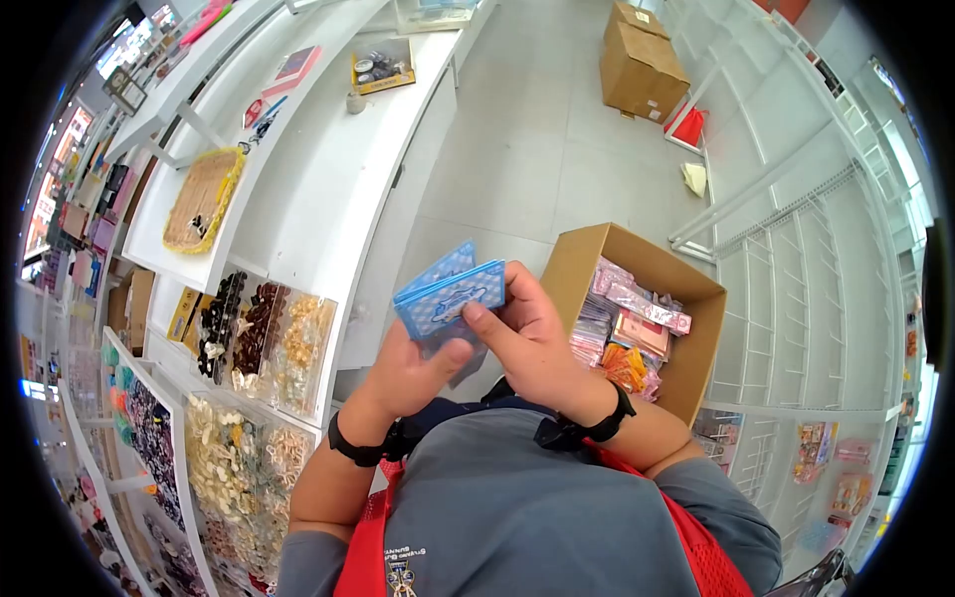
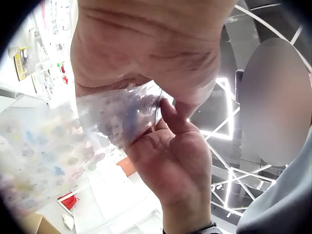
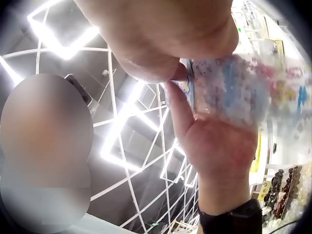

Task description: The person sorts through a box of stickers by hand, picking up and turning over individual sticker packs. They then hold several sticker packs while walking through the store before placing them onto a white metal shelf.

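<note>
A few flat packets with blue printed cards and clear plastic below them are held in front of the chest. My right hand pinches them at their right edge, thumb on the printed front. On the lower left, my left hand holds the same packets, its fingers hidden behind them. Seen from the left wrist, clear plastic sleeves with small coloured prints stretch between the two hands. The right wrist view shows the patterned sleeves between the hands too, their far end blurred.
An open cardboard box full of pink and orange packets stands at the right. On the left is a white shelf unit with a woven tray and bagged hair accessories. Wire racks line the right side; closed cartons stand farther off.
</note>
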Demonstrator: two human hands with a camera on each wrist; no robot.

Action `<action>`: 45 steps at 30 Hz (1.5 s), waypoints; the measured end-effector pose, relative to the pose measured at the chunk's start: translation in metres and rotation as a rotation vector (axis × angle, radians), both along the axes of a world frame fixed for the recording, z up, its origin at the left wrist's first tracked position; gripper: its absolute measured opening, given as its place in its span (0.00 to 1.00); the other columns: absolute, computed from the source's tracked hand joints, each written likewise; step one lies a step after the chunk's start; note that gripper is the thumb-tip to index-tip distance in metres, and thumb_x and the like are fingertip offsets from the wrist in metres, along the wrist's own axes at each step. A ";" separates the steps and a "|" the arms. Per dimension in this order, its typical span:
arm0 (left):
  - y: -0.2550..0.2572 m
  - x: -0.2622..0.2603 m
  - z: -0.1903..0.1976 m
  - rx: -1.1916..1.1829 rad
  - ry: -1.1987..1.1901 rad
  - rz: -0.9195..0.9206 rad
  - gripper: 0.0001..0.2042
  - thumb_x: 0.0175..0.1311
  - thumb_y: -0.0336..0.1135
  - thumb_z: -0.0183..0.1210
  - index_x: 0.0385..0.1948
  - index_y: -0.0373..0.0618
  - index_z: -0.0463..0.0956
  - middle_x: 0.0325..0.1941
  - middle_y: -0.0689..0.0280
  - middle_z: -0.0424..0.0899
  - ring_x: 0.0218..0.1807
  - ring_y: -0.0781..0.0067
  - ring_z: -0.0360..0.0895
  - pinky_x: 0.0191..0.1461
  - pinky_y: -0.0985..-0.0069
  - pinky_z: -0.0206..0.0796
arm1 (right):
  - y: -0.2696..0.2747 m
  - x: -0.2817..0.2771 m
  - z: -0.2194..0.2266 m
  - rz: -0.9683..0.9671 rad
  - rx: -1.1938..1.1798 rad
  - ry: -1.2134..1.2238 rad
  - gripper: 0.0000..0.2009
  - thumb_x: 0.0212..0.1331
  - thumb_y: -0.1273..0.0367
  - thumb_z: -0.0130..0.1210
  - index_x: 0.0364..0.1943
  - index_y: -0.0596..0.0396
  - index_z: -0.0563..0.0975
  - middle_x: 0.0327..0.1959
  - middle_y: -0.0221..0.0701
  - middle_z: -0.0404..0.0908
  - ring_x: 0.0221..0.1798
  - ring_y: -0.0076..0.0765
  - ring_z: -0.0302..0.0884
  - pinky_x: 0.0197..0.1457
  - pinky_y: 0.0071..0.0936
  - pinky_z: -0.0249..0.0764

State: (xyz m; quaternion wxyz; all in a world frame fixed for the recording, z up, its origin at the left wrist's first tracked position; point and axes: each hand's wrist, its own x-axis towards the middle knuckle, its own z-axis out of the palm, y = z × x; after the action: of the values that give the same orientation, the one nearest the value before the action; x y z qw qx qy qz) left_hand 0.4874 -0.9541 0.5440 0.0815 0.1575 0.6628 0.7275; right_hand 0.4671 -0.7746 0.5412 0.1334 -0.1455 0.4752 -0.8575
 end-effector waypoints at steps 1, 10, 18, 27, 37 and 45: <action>0.003 -0.010 0.001 -0.057 -0.042 -0.012 0.29 0.74 0.48 0.66 0.68 0.39 0.73 0.64 0.62 0.82 0.67 0.70 0.76 0.70 0.67 0.69 | -0.001 -0.008 -0.004 -0.026 -0.004 0.014 0.10 0.78 0.70 0.57 0.57 0.54 0.74 0.54 0.26 0.79 0.57 0.22 0.77 0.65 0.28 0.74; 0.011 -0.127 -0.033 -0.022 -0.238 -0.217 0.20 0.83 0.37 0.52 0.71 0.40 0.70 0.66 0.63 0.81 0.66 0.72 0.76 0.70 0.68 0.69 | 0.015 -0.105 -0.047 -0.442 0.437 0.088 0.22 0.66 0.66 0.69 0.59 0.56 0.73 0.57 0.31 0.67 0.59 0.29 0.69 0.64 0.30 0.69; 0.005 -0.298 -0.078 -0.147 -0.235 -0.598 0.17 0.76 0.28 0.52 0.63 0.38 0.72 0.53 0.63 0.77 0.59 0.66 0.75 0.69 0.67 0.66 | 0.069 -0.228 0.014 -1.208 0.816 0.696 0.42 0.60 0.58 0.70 0.73 0.57 0.59 0.70 0.47 0.66 0.74 0.51 0.63 0.72 0.50 0.64; -0.004 -0.469 -0.071 -0.314 0.200 -0.853 0.26 0.69 0.31 0.59 0.69 0.39 0.70 0.63 0.51 0.79 0.64 0.51 0.78 0.68 0.61 0.70 | -0.011 -0.335 0.026 -0.613 1.343 0.478 0.32 0.61 0.53 0.69 0.65 0.53 0.76 0.72 0.51 0.69 0.74 0.63 0.66 0.76 0.52 0.64; 0.052 -0.551 -0.063 -0.296 0.218 -0.996 0.24 0.63 0.27 0.58 0.63 0.38 0.74 0.56 0.44 0.83 0.59 0.37 0.80 0.63 0.57 0.72 | 0.027 -0.390 0.025 -0.782 1.281 0.304 0.22 0.60 0.60 0.69 0.55 0.53 0.80 0.62 0.43 0.80 0.62 0.55 0.78 0.66 0.46 0.74; 0.161 -0.591 -0.039 -0.713 0.344 -0.972 0.14 0.65 0.29 0.57 0.52 0.40 0.77 0.44 0.52 0.86 0.46 0.43 0.83 0.47 0.57 0.73 | 0.111 -0.419 -0.015 -0.929 1.316 0.027 0.21 0.63 0.51 0.66 0.44 0.56 0.81 0.42 0.37 0.81 0.46 0.48 0.80 0.48 0.40 0.78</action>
State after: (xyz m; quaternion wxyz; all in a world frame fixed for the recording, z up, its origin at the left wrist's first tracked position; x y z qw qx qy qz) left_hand -0.1033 -0.7934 0.5047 0.3429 0.5188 0.7210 0.3056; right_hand 0.0480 -0.6640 0.5258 -0.1841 0.1649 0.8964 -0.3680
